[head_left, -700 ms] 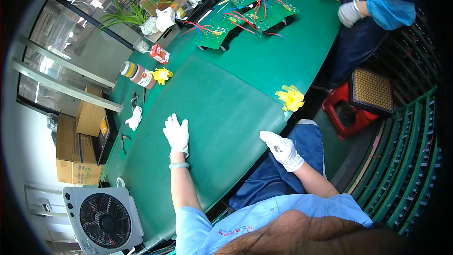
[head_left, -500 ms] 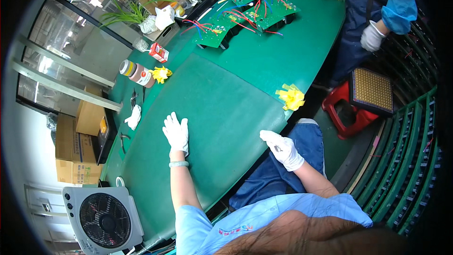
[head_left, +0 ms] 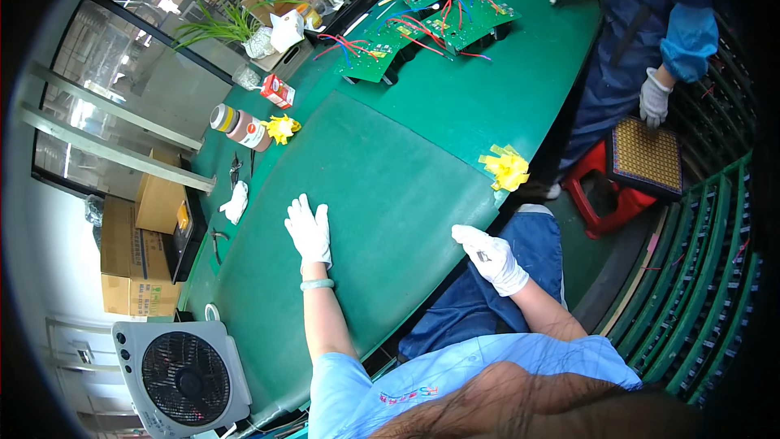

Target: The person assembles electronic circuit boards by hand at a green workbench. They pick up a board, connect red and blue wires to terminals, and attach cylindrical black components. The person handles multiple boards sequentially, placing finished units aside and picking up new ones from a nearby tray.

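My left hand (head_left: pixel 309 233), in a white glove, lies flat on the green mat (head_left: pixel 374 171) with its fingers spread and nothing held. A pale bangle (head_left: pixel 317 284) circles the wrist. At the table's near edge, my right hand (head_left: pixel 492 262), also gloved in white, has its fingers pressed together. No object shows in it. A dark mark is on this glove. A yellow tape bundle (head_left: pixel 505 168) hangs at the mat's corner, beyond my right hand. Left of my left hand lie pliers (head_left: pixel 218 245) and a crumpled white cloth (head_left: pixel 235 202).
Green circuit boards (head_left: pixel 378 63) with red and blue wires stand at the back. A jar (head_left: pixel 240 127), a small red carton (head_left: pixel 278 91) and a fan (head_left: pixel 185 375) line the left side. At right, a co-worker's gloved hand (head_left: pixel 654 97) is above a red stool (head_left: pixel 597 187).
The co-worker's lower hand has come down to the stool's cushion, and their other hand now shows at the table's far right. My hands keep their pose; the view shifts slightly.
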Demonstrator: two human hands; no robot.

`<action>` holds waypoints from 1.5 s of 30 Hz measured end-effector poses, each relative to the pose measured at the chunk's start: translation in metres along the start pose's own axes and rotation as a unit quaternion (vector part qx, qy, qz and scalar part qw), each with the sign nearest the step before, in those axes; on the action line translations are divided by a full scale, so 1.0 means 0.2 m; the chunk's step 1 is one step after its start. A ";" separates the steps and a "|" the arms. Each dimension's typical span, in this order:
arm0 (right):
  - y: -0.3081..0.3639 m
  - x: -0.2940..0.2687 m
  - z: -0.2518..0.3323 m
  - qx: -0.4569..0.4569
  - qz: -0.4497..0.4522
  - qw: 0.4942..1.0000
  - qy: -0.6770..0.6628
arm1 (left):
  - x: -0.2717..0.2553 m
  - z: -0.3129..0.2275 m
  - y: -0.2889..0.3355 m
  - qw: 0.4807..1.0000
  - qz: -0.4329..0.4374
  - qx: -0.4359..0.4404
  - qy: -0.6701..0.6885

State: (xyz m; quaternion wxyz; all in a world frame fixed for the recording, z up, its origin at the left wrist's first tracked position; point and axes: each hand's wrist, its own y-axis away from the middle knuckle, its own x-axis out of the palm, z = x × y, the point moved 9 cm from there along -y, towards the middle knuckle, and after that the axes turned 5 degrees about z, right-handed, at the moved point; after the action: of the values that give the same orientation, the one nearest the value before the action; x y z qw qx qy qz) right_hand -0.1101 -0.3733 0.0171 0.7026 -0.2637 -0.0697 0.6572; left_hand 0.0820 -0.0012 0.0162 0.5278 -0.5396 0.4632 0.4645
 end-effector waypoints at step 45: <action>-0.02 0.01 -0.01 -0.036 0.024 0.998 0.038 | 0.13 -1.11 -0.70 0.571 0.236 -0.060 0.784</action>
State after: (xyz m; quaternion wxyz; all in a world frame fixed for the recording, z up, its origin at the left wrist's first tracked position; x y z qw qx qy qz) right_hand -0.1054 -0.3724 0.0167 0.6791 -0.3154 -0.0606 0.6601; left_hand 0.2271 -0.2225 0.0116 -0.2039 -0.5947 0.7776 -0.0058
